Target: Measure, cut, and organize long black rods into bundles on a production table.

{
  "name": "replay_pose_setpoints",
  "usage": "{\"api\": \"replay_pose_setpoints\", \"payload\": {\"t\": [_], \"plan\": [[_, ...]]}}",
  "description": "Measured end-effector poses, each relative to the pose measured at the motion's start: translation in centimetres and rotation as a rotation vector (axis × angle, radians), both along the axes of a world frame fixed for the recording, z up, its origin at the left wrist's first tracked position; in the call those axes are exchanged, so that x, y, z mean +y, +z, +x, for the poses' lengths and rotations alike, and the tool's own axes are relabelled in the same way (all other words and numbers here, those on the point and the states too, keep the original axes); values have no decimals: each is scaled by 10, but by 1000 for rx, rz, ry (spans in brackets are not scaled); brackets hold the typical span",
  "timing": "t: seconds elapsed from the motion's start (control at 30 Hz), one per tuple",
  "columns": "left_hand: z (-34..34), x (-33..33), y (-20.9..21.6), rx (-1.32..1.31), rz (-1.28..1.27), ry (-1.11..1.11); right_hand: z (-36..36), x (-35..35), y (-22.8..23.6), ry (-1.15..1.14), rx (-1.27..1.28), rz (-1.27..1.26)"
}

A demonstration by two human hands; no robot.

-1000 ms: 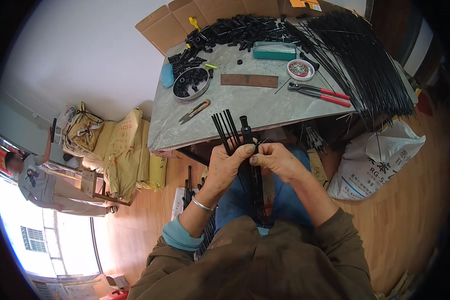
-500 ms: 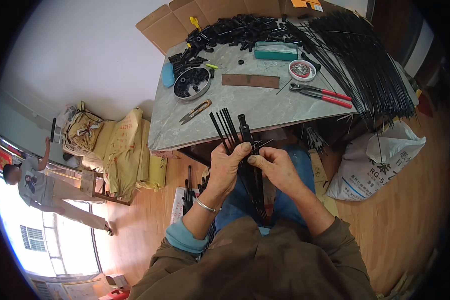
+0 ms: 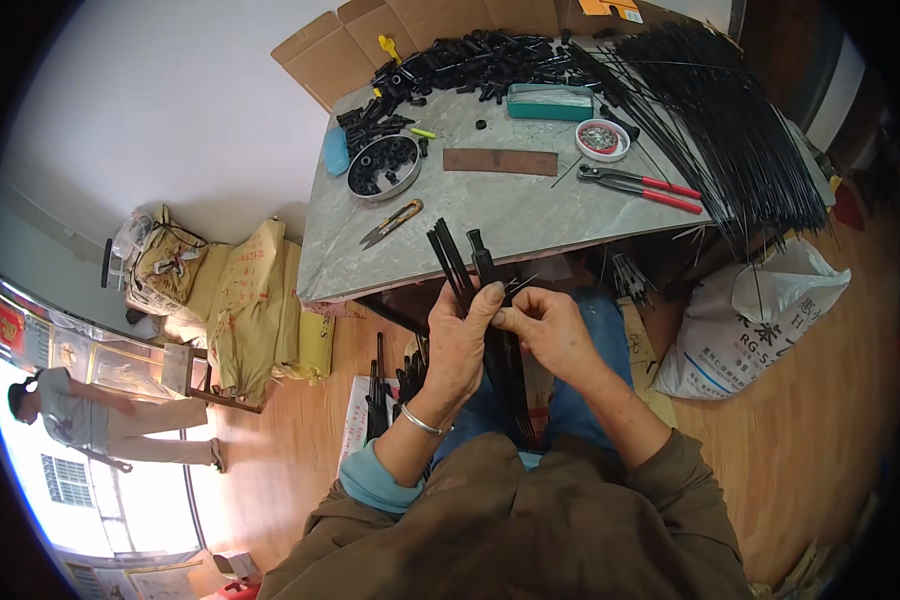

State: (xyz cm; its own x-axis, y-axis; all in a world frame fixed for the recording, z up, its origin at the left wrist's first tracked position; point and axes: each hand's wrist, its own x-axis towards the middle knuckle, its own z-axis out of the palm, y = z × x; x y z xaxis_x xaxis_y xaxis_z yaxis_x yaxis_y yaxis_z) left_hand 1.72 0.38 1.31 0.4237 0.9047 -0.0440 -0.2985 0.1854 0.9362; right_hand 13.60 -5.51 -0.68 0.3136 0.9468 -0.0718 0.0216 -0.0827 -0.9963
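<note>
Above my lap, my left hand (image 3: 454, 345) is closed round a bundle of slim black rods (image 3: 447, 250). Their upper ends stick out past my fingers, and their lower ends run down between my knees. Beside them in the same grip stands a thicker black tubular piece (image 3: 481, 258), tilted slightly left. My right hand (image 3: 560, 340) meets it, thumb and forefinger pinched close to my left thumb. A few thin metal pins (image 3: 522, 286) poke out above the right fingertips. The pinch itself is partly hidden.
On the grey table (image 3: 360, 265) lie snips (image 3: 393, 222), red-handled pincers (image 3: 640, 187), a brown strip (image 3: 500, 161), a bowl of black caps (image 3: 385, 165), a teal box (image 3: 550, 102) and a pile of long black rods (image 3: 740, 130). A white sack (image 3: 740, 340) stands right. Another person (image 3: 80, 415) is at left.
The black rods, fanned out before, now sit closer together. My left hand has turned a little and shifted slightly right. The person at left has lowered a raised arm and turned.
</note>
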Motion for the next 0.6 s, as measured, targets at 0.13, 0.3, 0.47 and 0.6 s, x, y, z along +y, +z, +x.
{"api": "replay_pose_setpoints", "payload": {"t": [0.13,0.3,0.47,0.6], "plan": [[-1,3,3,-103,-80,-44,3,-2,2,46,144,3],[-4,9,-4,-159,-140,-66,8,2,-1,138,273,-9],[-3,10,-4,-133,-119,-46,6,1,2,94,143,3],[-5,11,-5,-130,-94,-81,9,2,3,134,156,25]]}}
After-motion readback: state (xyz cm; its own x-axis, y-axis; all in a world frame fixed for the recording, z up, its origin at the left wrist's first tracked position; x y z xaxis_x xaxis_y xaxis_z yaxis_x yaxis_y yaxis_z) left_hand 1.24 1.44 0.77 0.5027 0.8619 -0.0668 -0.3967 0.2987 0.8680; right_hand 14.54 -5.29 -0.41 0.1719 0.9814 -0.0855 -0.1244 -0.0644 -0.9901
